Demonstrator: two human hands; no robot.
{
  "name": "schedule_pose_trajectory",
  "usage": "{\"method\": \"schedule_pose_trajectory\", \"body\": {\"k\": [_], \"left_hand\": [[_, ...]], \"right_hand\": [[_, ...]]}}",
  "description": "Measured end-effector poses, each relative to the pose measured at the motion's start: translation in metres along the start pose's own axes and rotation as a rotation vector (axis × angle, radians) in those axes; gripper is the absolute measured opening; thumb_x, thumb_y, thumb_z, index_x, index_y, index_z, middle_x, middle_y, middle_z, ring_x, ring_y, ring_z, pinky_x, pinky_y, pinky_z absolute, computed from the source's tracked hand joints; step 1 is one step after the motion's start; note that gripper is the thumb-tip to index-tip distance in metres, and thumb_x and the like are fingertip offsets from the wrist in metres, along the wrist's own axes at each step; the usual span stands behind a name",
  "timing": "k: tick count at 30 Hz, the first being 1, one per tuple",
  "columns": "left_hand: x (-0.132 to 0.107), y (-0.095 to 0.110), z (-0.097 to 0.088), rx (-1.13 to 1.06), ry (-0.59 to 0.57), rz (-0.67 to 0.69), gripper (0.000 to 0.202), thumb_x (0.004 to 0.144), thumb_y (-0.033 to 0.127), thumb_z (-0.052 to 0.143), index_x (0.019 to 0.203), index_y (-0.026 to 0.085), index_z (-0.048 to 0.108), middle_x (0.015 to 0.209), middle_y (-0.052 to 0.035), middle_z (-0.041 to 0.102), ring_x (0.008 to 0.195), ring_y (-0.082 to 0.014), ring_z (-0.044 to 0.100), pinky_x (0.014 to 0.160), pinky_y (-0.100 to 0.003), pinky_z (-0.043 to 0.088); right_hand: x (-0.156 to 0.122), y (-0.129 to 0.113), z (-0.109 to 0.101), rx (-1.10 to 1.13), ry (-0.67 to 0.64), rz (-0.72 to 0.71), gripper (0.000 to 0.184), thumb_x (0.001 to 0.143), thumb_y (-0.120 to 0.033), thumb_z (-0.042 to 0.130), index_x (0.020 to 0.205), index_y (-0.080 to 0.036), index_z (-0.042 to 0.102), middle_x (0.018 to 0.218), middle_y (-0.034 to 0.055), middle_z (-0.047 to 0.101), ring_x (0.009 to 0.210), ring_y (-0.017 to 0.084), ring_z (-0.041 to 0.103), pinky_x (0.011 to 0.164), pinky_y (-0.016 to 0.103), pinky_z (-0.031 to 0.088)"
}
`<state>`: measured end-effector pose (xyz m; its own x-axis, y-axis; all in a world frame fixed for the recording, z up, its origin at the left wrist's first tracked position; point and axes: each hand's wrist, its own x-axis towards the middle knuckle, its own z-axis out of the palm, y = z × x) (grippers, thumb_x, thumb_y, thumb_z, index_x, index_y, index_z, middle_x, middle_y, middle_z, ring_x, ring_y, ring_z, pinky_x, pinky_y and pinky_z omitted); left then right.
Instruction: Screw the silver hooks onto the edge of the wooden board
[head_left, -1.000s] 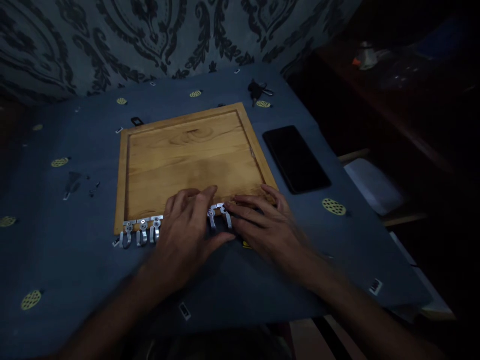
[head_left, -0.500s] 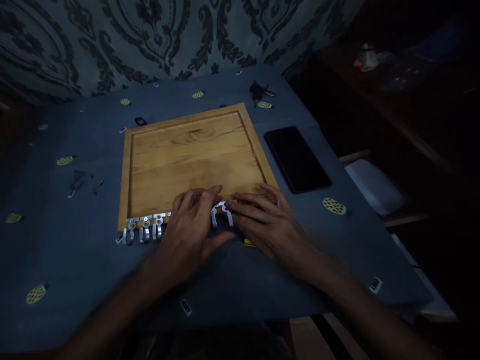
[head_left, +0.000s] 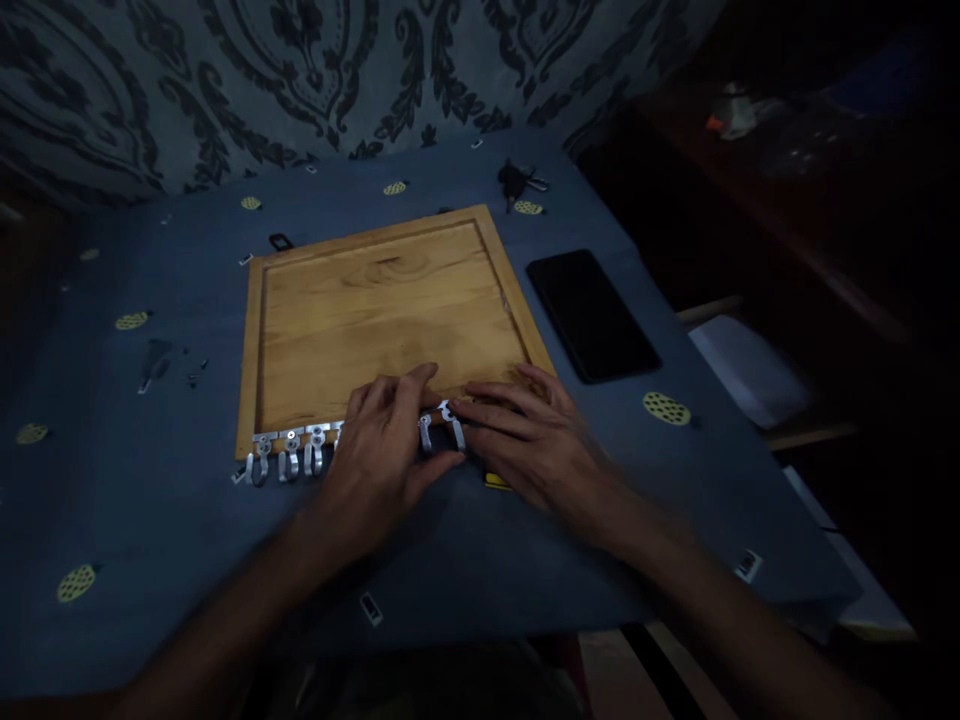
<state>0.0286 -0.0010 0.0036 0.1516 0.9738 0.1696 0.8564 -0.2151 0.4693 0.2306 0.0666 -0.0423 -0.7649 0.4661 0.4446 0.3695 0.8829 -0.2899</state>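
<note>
a: fig. 1, head view. where is the board [head_left: 375, 310]?

b: flat on the desk [head_left: 187, 530], at its middle, wood face up, with a raised rim all round.

a: and the hooks [head_left: 289, 455]?

b: in a row along the near rim, curved ends hanging over onto the desk. three show at the left; two more show between the hands.

a: left hand [head_left: 379, 455]?

b: palm down, fingers extended and loose, lying over the middle of the row. it covers some hooks and grips nothing.

a: right hand [head_left: 536, 445]?

b: also flat and unclenched, fingertips on the near rim, the index just touching the rightmost visible hook.

a: other items?

b: a phone [head_left: 592, 315] lies screen up just right of the board. keys [head_left: 517, 183] lie at the far edge. a yellow piece [head_left: 496, 481] peeks out beneath the right hand.
</note>
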Motion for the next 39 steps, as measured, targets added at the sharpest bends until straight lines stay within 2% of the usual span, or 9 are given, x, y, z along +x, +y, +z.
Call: {"method": "schedule_pose_trajectory", "body": {"k": [5,10,15,19,23,29,39], "left_hand": [[-0.0001,-0.0002,-0.0002,-0.017,0.006,0.003,0.075,0.081,0.021,0.082,0.141,0.020,0.036,0.117,-0.0072,0.070,0.114,-0.0287,0.060,0.097,-0.043,0.047],[-0.0022,-0.0012,-0.0046,-0.025,-0.004,-0.004,0.080,0.080,0.025,0.083,0.143,0.021,0.034,0.125,-0.0094,0.066,0.118,-0.0296,0.059,0.099,-0.044,0.046],[-0.0029,-0.0024,-0.0085,0.016,-0.019,-0.010,0.082,0.077,0.024,0.086,0.141,0.019,0.036,0.122,-0.0097,0.067,0.116,-0.0297,0.059,0.097,-0.043,0.047],[-0.0035,-0.0020,-0.0079,0.045,-0.040,0.004,0.079,0.078,0.021,0.085,0.140,0.017,0.037,0.124,-0.0115,0.067,0.116,-0.0312,0.059,0.096,-0.045,0.046],[-0.0043,-0.0021,-0.0068,0.058,-0.061,-0.002,0.076,0.079,0.018,0.083,0.139,0.017,0.037,0.125,-0.0114,0.066,0.115,-0.0323,0.060,0.095,-0.046,0.046],[-0.0040,-0.0022,-0.0072,0.070,-0.064,-0.009,0.071,0.084,0.022,0.080,0.140,0.017,0.036,0.122,-0.0118,0.066,0.113,-0.0319,0.061,0.095,-0.047,0.046],[-0.0050,-0.0021,-0.0053,0.079,-0.071,-0.017,0.069,0.085,0.027,0.078,0.139,0.020,0.037,0.121,-0.0105,0.067,0.112,-0.0317,0.061,0.093,-0.046,0.047]], "right_hand": [[0.0016,0.0014,-0.0004,0.018,0.021,-0.025,0.018,0.098,-0.022,0.057,0.111,-0.027,0.069,0.124,-0.0024,0.075,0.122,0.022,0.063,0.115,0.055,0.037],[0.0017,0.0011,-0.0008,0.027,-0.010,-0.007,0.020,0.099,-0.023,0.055,0.110,-0.029,0.070,0.123,-0.0021,0.075,0.123,0.023,0.062,0.115,0.055,0.036],[0.0015,-0.0002,-0.0004,0.038,0.003,0.003,0.020,0.099,-0.023,0.054,0.108,-0.029,0.071,0.123,-0.0026,0.076,0.124,0.022,0.061,0.116,0.055,0.034],[0.0018,0.0002,-0.0002,0.033,0.035,-0.019,0.020,0.101,-0.024,0.051,0.110,-0.028,0.069,0.122,-0.0033,0.076,0.122,0.022,0.062,0.114,0.054,0.036],[0.0023,0.0007,-0.0010,0.017,0.009,-0.018,0.021,0.102,-0.023,0.049,0.109,-0.029,0.068,0.125,-0.0027,0.075,0.123,0.022,0.062,0.115,0.054,0.036],[0.0013,0.0009,-0.0020,0.021,-0.023,-0.016,0.021,0.101,-0.021,0.051,0.113,-0.027,0.068,0.126,-0.0024,0.074,0.126,0.022,0.060,0.115,0.056,0.036],[0.0022,0.0013,-0.0004,0.013,0.006,-0.025,0.022,0.101,-0.023,0.050,0.108,-0.028,0.070,0.124,-0.0002,0.075,0.122,0.023,0.063,0.113,0.054,0.038]]}}
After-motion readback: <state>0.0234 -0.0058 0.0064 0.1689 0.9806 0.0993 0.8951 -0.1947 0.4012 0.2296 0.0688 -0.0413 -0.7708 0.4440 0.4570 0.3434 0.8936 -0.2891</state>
